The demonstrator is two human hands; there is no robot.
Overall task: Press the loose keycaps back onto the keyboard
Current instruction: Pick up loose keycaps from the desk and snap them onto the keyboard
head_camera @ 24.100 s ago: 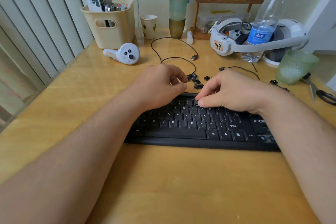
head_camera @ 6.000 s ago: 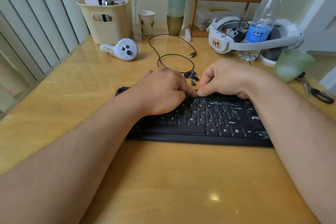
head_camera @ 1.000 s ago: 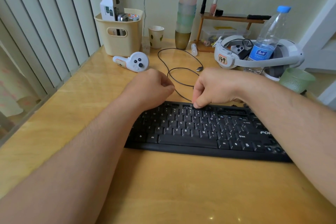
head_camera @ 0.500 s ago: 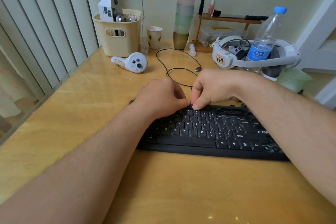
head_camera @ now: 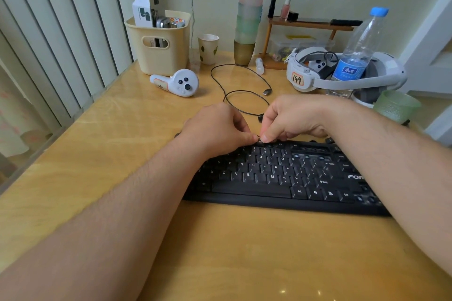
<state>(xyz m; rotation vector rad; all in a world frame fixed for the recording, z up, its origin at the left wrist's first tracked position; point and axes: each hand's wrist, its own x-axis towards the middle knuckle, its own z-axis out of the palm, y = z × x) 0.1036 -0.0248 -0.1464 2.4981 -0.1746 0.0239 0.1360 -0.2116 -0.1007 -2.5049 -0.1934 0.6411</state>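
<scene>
Since half a second ago the left hand and right hand have drawn slightly closer, their fingertips now meeting at the top row of the black keyboard, at about 12 o'clock of its lettered block. Both hands are curled, thumb and forefinger pinched together over something tiny and dark at that edge; whether it is a keycap cannot be told, so what each grip holds cannot be told either. One loose keycap lies on the wooden surface just beyond the right hand's fingers, at 12 o'clock of the keyboard. A black cable loops further back, with a white controller at 10 o'clock and a headset at 2 o'clock.
</scene>
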